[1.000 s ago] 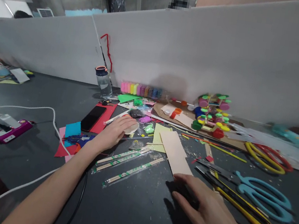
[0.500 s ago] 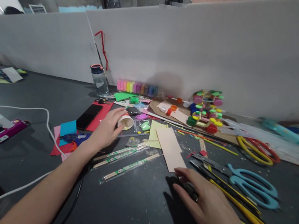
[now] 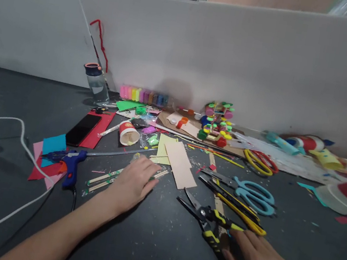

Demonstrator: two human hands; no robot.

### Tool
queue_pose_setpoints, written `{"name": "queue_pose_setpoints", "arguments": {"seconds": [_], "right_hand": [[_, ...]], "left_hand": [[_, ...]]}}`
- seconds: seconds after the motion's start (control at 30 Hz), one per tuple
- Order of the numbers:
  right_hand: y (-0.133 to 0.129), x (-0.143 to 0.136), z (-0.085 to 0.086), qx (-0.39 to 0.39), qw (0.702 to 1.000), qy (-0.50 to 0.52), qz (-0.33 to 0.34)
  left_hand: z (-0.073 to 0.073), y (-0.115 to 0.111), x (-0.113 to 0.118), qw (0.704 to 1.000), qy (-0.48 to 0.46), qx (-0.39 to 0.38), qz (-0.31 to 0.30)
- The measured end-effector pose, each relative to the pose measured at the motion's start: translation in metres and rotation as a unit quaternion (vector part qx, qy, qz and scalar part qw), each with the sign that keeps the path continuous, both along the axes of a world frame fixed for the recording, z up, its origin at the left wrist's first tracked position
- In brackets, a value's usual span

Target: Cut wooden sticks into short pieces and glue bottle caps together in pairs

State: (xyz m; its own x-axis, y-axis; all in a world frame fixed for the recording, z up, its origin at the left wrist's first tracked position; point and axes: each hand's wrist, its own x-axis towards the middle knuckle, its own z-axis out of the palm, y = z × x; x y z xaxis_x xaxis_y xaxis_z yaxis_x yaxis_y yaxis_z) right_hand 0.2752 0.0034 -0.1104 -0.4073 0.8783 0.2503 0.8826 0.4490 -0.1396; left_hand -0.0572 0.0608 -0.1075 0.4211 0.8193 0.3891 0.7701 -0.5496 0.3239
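Note:
My left hand (image 3: 135,179) lies over plastic-wrapped chopsticks (image 3: 103,179), thumb apart from its bent fingers; I see nothing held in it. Ends of the chopsticks stick out on both sides of it. Beyond it, a red and white paper cup (image 3: 128,135) rests on its side with sticks inside. At lower right my right hand (image 3: 255,257) is closed around the handle ends of yellow and black pruning shears (image 3: 204,215). Their blades are spread and point to the far left. Under them lies a thin wooden strip (image 3: 220,205). Pale wooden boards (image 3: 181,164) lie between the hands.
Blue-handled scissors (image 3: 253,196) and a yellow-handled tool (image 3: 240,208) lie beyond my right hand. On the left are a blue glue gun (image 3: 72,168), a phone (image 3: 83,130) and a white cable (image 3: 22,140). A water bottle (image 3: 96,86) stands by the partition (image 3: 187,48).
My left hand has let go of the paper cup and come nearer, onto the chopsticks. My right hand has shifted to the shears' handles, and the shears' blades now show spread. The view has turned right.

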Motion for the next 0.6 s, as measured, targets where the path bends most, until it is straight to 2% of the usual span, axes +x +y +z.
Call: {"name": "queue_pose_setpoints", "arguments": {"seconds": [0.13, 0.3, 0.6], "right_hand": [[-0.016, -0.006, -0.004, 0.005, 0.998, -0.011, 0.066], [-0.015, -0.015, -0.006, 0.037, 0.997, -0.02, 0.071], [-0.004, -0.009, -0.016, 0.07, 0.997, -0.007, 0.025]], "left_hand": [[-0.005, -0.001, 0.004, 1.0, 0.016, -0.008, -0.005], [-0.008, -0.001, 0.006, 0.999, 0.05, -0.009, 0.013], [-0.017, 0.006, -0.004, 0.989, 0.133, -0.038, 0.045]]}}
